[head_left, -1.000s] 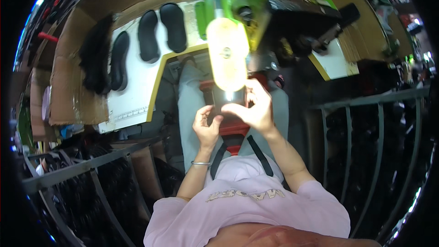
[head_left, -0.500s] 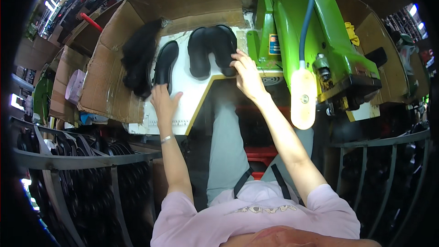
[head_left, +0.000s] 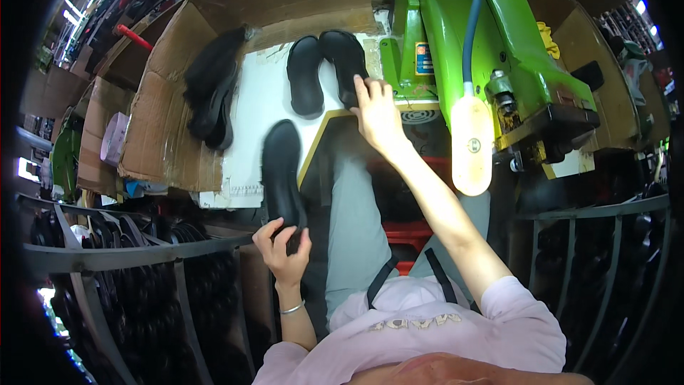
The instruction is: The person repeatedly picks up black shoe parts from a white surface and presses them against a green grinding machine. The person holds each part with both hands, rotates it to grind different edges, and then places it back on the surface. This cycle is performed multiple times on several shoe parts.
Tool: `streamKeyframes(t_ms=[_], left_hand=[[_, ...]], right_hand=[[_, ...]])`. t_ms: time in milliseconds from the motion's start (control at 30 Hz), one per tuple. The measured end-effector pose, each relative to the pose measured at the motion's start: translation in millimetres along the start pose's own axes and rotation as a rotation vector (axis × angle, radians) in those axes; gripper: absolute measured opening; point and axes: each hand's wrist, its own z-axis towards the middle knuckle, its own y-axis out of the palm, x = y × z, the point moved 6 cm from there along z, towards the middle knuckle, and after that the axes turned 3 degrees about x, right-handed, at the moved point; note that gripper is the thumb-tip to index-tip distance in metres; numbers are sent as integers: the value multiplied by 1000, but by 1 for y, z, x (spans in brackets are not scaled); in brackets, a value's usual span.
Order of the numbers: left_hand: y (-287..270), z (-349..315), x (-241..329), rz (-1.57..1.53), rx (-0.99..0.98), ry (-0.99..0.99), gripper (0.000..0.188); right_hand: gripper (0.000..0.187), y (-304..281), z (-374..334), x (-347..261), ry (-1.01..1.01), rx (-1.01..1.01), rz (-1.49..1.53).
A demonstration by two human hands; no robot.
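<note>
My left hand [head_left: 282, 249] grips the lower end of a black shoe sole [head_left: 281, 160], which reaches over the front edge of the white worktop [head_left: 249, 107]. With bent fingers, my right hand [head_left: 377, 115] holds the lower end of a second black sole [head_left: 345, 57]. A third black sole [head_left: 306, 75] lies just left of that one, their upper ends close together. My right thumb is mostly hidden. Farther left, a heap of dark soles or uppers [head_left: 214, 85] lies against the cardboard wall; its pieces are hard to tell apart.
A green machine [head_left: 513, 43] stands at the right, with a blue hose running to a pale oblong pad [head_left: 472, 146]. Cardboard walls [head_left: 160, 114] enclose the worktop's left and back. Metal racks [head_left: 142, 253] holding dark items flank me. A red stool [head_left: 406, 235] shows between my legs.
My left hand has drawn its black sole from beside the dark heap toward me and slightly right. My right hand has stayed at its sole, shifting only slightly.
</note>
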Motion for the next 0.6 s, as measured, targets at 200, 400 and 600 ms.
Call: streamKeyframes(t_ms=[200,400,600], left_hand=[[-1,14,52,-811,21,-96,46],[111,5,92,-1431,-285,-844,44],[191,3,159,-1380,-704,-716,43]], right_hand=[[69,-54,-103,21,301,-244,1334],[38,-82,-294,105,992,-208,1499],[43,-111,-341,97,1236,-83,1629]])
